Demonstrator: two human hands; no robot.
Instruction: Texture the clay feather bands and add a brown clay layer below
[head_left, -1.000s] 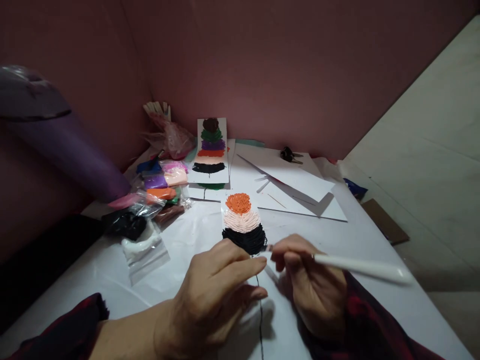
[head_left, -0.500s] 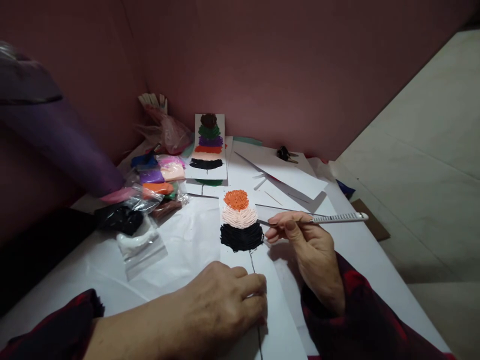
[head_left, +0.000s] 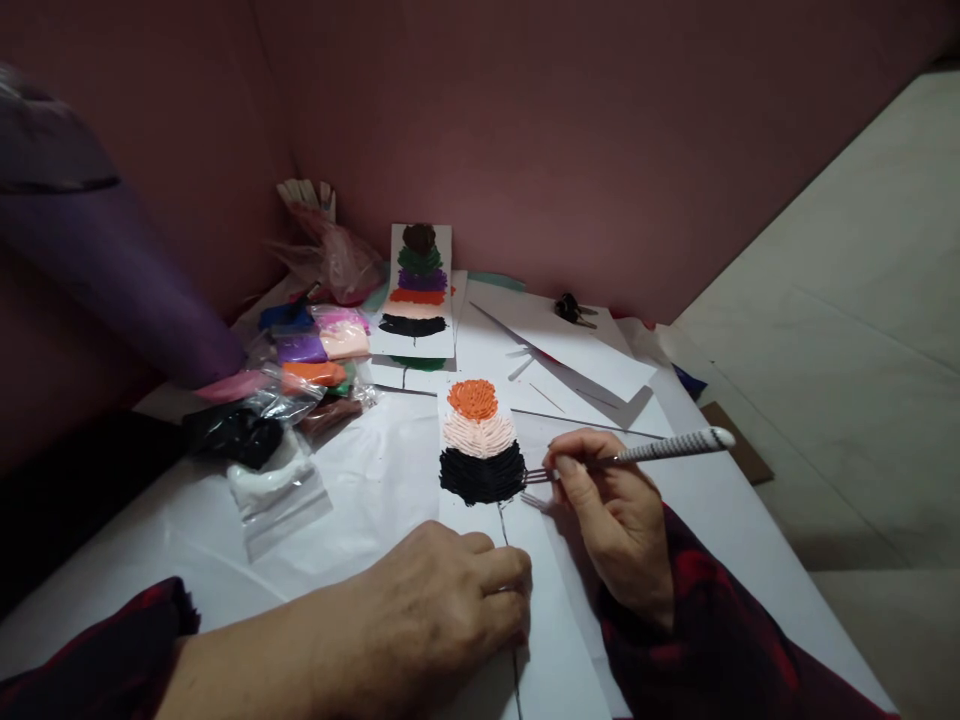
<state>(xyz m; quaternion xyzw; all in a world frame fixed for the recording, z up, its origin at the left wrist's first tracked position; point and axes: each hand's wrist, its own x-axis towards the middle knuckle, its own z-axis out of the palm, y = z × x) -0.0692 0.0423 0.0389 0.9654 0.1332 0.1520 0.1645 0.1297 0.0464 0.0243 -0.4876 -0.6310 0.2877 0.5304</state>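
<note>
Pinching the fork (head_left: 667, 446) between thumb and fingers, the right hand (head_left: 616, 515) holds it nearly level, handle toward three o'clock. Its tines point to nine o'clock, right at the three o'clock edge of the black clay (head_left: 482, 474).

That clay lies on a narrow strip (head_left: 555, 645) of white paper on the white-covered surface (head_left: 367, 510). Just beyond the black, toward twelve o'clock, come the pale pink clay (head_left: 478, 437) and then the orange clay (head_left: 472, 400), both marked with fine ridges. A dark line (head_left: 504, 522) runs from the black toward six o'clock.

The left hand (head_left: 442, 600) lies on the strip at six o'clock from the clay, knuckles up and fingers curled; the fingertips are turned away, so I cannot tell whether they grip anything.

Taking the black clay as the dial's centre, bagged clay (head_left: 311, 375) in many colours sits at ten o'clock, with a white packet (head_left: 274, 490) at nine. A card (head_left: 384, 345) bearing stacked colour bands is at eleven. Keys (head_left: 574, 310) and a bent sheet (head_left: 600, 355) are at one.
</note>
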